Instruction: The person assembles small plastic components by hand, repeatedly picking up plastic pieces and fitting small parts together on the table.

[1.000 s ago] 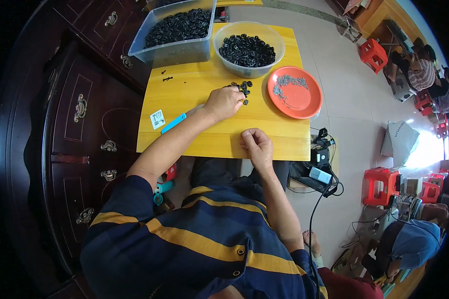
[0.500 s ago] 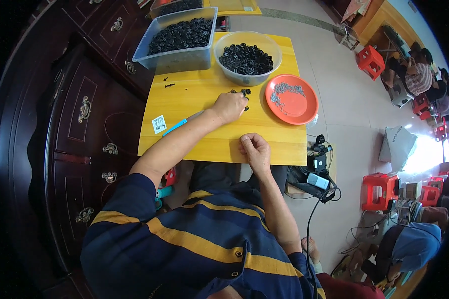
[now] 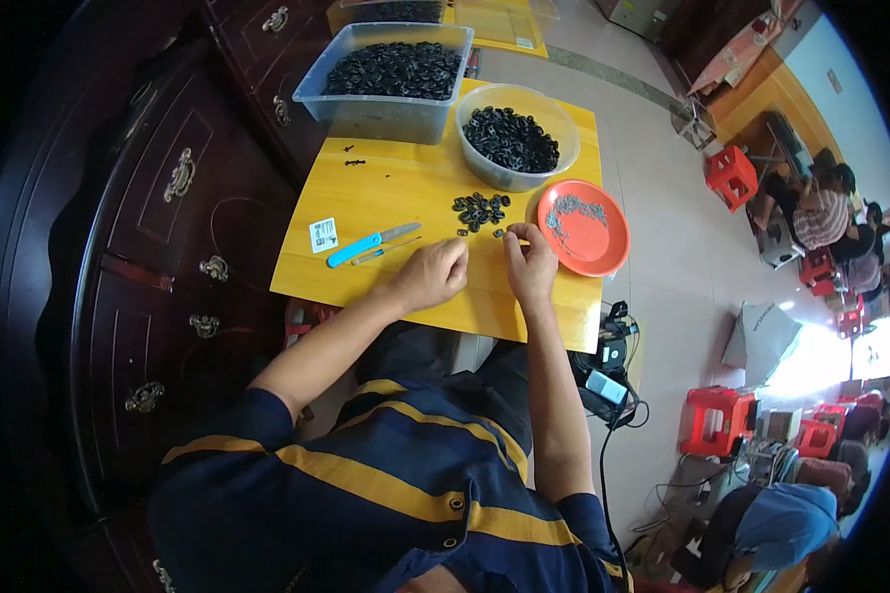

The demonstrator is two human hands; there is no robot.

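the left hand (image 3: 433, 274) and right hand (image 3: 532, 267) are curled; how far either grip opens or what it holds, i cannot tell. black pieces (image 3: 480, 210) lie just beyond on the tabletop (image 3: 415, 183); a brushing knuckle could scatter them.

Whatever the left hand (image 3: 432, 275) and right hand (image 3: 532, 267) may hold is hidden. The grey bits (image 3: 572, 206) on the plate (image 3: 598, 249) (mere specks) are too small to tell; the lower edge cuts the shirt (image 3: 366, 486).
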